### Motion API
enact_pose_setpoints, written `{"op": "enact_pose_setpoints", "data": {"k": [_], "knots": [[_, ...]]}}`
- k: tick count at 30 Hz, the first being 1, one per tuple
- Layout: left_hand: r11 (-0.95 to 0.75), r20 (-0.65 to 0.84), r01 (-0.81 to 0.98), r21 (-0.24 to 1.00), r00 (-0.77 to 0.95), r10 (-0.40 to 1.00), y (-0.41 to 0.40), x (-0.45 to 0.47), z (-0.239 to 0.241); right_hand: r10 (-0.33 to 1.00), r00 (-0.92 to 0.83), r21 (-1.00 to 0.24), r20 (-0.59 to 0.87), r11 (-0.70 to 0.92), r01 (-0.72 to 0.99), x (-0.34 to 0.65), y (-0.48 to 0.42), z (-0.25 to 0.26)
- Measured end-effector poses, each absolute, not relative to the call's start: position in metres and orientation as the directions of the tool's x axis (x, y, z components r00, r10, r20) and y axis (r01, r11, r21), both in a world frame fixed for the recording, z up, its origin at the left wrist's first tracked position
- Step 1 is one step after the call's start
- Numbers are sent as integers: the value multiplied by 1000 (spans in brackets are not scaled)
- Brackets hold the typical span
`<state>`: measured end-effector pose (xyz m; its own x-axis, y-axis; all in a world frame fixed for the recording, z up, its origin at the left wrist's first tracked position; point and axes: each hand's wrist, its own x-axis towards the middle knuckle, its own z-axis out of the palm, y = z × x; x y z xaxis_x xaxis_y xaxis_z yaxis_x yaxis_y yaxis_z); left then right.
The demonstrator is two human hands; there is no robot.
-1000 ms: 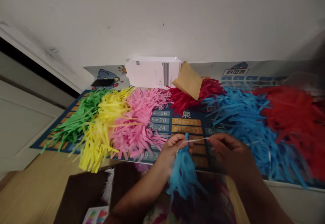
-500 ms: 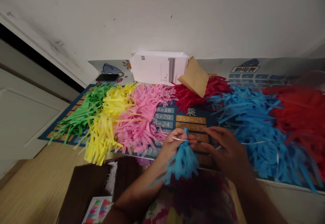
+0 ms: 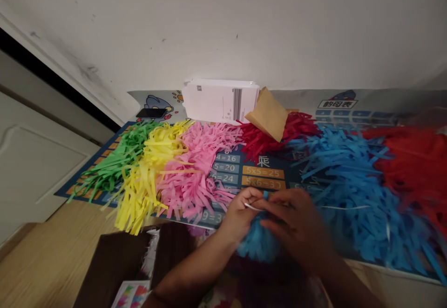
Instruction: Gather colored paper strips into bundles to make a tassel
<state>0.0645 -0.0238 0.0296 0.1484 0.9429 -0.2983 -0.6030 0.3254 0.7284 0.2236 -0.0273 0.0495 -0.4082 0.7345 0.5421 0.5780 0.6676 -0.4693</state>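
Observation:
My left hand (image 3: 240, 215) pinches the top of a small blue paper tassel (image 3: 260, 243), whose fringe hangs down in front of me. A thin white tie (image 3: 253, 207) crosses the tassel's neck by my left fingers. My right hand (image 3: 293, 224) has come up against the tassel's other side, its fingers bent around the neck close to my left fingertips. What the right fingertips grip is hidden and partly blurred. To the right lies a big heap of blue paper tassels (image 3: 356, 196), with a white strand (image 3: 344, 207) across it.
Green (image 3: 117, 159), yellow (image 3: 139, 191), pink (image 3: 199, 173) and red (image 3: 415, 159) tassel heaps lie on the printed table mat (image 3: 261, 182). A brown paper piece (image 3: 268, 115) rests on dark red tassels (image 3: 258, 140). Behind are a white package (image 3: 213, 98) and a phone (image 3: 152, 113). Below stands a box (image 3: 108, 266).
My right hand has moved left from open air to the tassel's neck, meeting my left hand. The left hand still holds the tassel. The view has tilted slightly up.

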Motion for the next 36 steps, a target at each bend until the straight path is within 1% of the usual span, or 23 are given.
{"op": "enact_pose_setpoints", "data": {"k": [2,4,5,6,7,9,10,11,12,14,18,20,22,24,28,31,34,36], "knots": [[334,-311,-589,736,145,939,-24,66,27,688,-384,-425,615,700,574,217,-22,45],[366,-330,-580,728,172,928,-24,67,25,658,-353,-410,665,717,564,213,-20,41],[376,-335,-580,723,183,924,-24,68,23,657,-333,-429,677,719,547,213,-20,40],[377,-334,-584,719,186,924,-23,68,23,678,-307,-476,668,706,524,214,-21,40],[374,-333,-587,718,183,925,-23,67,23,723,-269,-551,636,670,498,216,-22,41],[381,-343,-581,719,181,922,-22,65,24,837,-188,-703,513,536,467,222,-23,43],[392,-353,-572,720,185,917,-21,64,25,881,-156,-748,447,464,475,225,-23,44],[402,-361,-562,723,190,913,-21,63,27,911,-137,-765,389,403,502,227,-23,44],[411,-367,-552,726,194,910,-20,61,28,924,-127,-760,361,370,534,229,-23,44],[411,-369,-542,732,192,910,-18,60,30,929,-143,-727,342,358,586,230,-22,42],[403,-377,-530,746,164,912,-19,61,30,931,-182,-707,315,358,610,228,-22,36],[382,-358,-504,775,149,922,-20,62,29,936,-193,-714,295,350,606,228,-21,36],[326,-305,-464,824,124,944,-23,62,29,943,-191,-738,273,332,587,229,-20,37],[255,-236,-414,874,98,967,-25,62,30,963,-159,-790,218,270,551,230,-19,41],[199,-180,-335,921,88,980,-27,62,33,996,-92,-900,4,44,434,235,-19,47],[181,-164,-334,925,79,983,-28,63,35,989,-99,-932,-109,-68,356,237,-19,47],[199,-184,-373,906,74,980,-28,63,34,989,-98,-932,-108,-67,356,238,-21,46],[277,-257,-410,869,103,961,-27,62,33,990,-104,-928,-91,-46,369,238,-23,47]]}}
